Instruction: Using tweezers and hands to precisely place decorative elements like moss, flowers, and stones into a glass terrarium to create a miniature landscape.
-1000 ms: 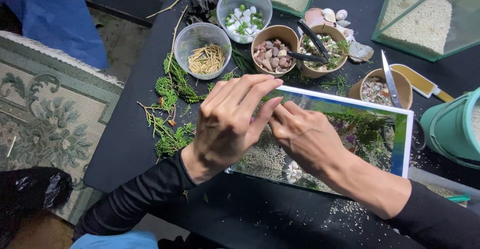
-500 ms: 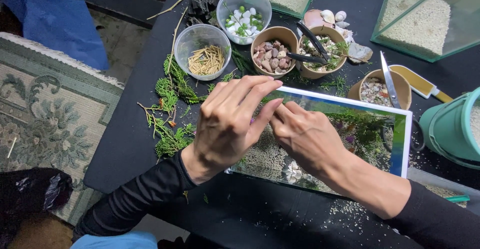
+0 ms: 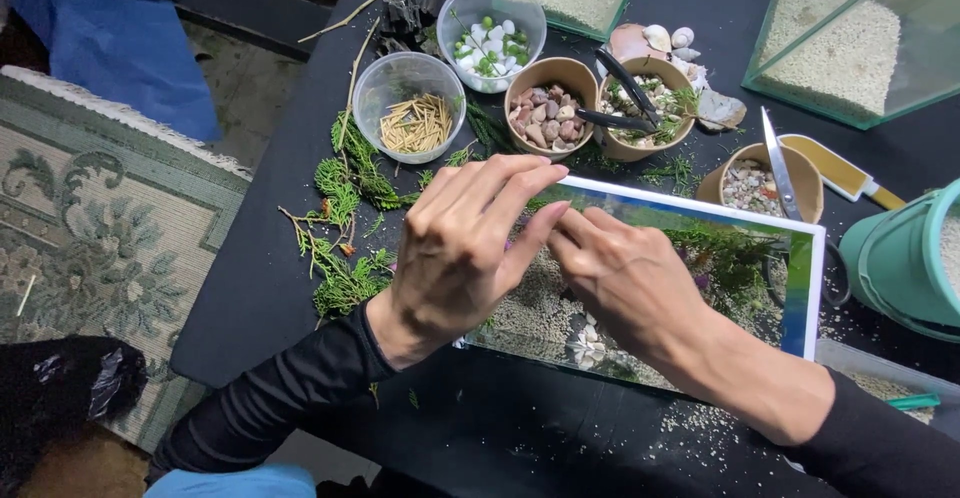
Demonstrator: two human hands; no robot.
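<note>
Nothing has moved since before: our left hand (image 3: 460,248) and right hand (image 3: 625,278) meet fingertip to fingertip over the glass tank (image 3: 700,288) near the table's (image 3: 270,278) front edge; what they pinch, we cannot tell.

Both hands, left (image 3: 462,248) and right (image 3: 625,278), meet fingertip to fingertip, fingers extended.

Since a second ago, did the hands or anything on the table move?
Nothing visibly changed. The left hand and right hand still meet fingertip to fingertip over the glass tank, and whether they pinch anything is hidden. The bowls, like the bowl of sticks, the green sprigs and the scissors lie where they were.
</note>
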